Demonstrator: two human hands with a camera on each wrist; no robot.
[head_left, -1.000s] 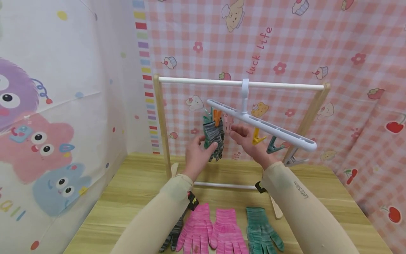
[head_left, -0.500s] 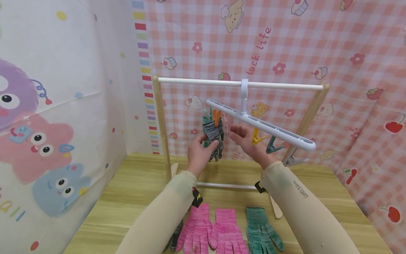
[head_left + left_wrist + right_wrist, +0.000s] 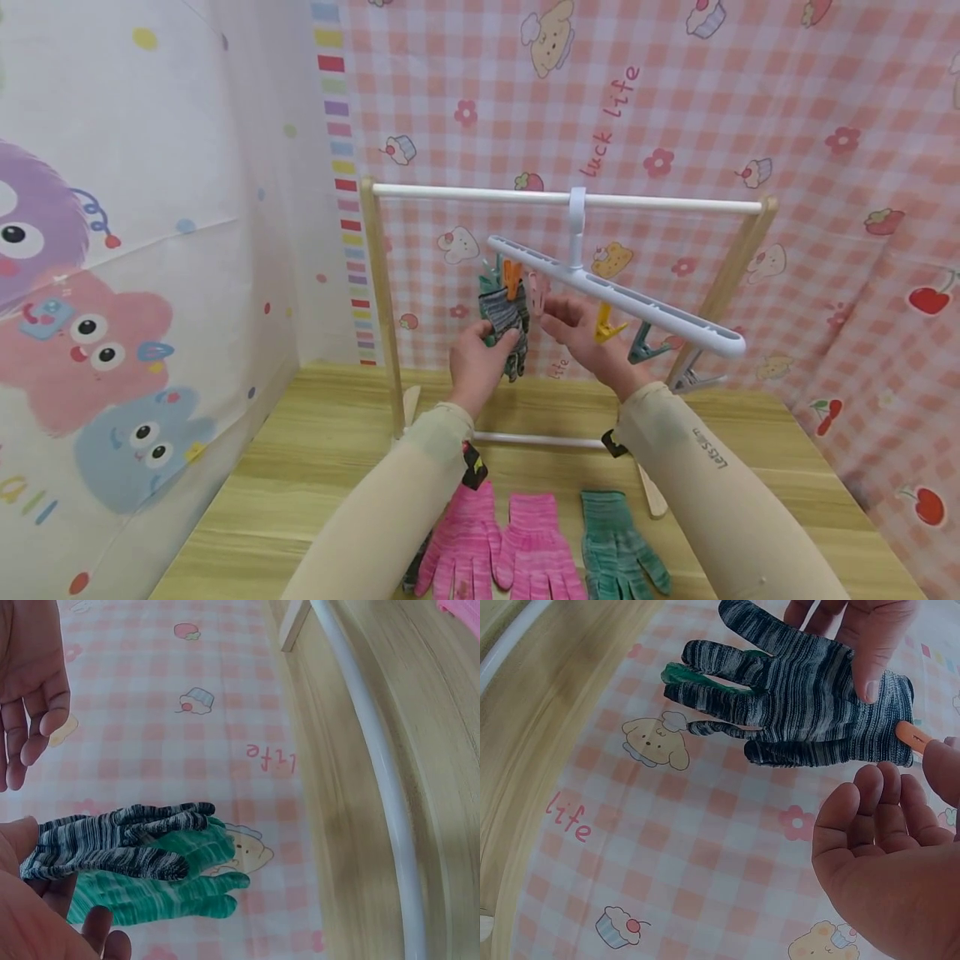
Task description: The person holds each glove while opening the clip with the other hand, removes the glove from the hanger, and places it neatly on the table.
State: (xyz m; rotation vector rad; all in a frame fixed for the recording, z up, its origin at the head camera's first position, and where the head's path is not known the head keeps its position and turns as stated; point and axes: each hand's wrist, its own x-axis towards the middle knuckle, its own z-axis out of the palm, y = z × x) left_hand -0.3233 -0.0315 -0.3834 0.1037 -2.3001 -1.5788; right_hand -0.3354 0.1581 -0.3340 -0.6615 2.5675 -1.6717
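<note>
A black-and-white striped glove point(image 3: 504, 304) hangs under the left part of a pale hanger point(image 3: 675, 316), with an orange clip point(image 3: 512, 279) at its cuff. My left hand point(image 3: 478, 365) pinches this glove, thumb in front and fingers behind. Just behind it hangs a green glove point(image 3: 150, 900), partly covered. My right hand point(image 3: 588, 337) is beside the pink clip point(image 3: 536, 292), its fingers loosely bent and holding nothing visible. In the right wrist view, the right thumb lies close to the orange clip; whether it touches is unclear.
The hanger hooks over a rack's white rod point(image 3: 465, 192). A yellow clip point(image 3: 606, 323), a teal clip point(image 3: 643, 343) and a grey clip point(image 3: 693, 379) dangle on its right side. Pink gloves point(image 3: 536, 542) and another green glove point(image 3: 618, 542) lie on the table; a dark glove is mostly hidden.
My left hand has shifted slightly to the right across the striped glove, still pinching it. My right hand stays almost still beside the pink clip.
</note>
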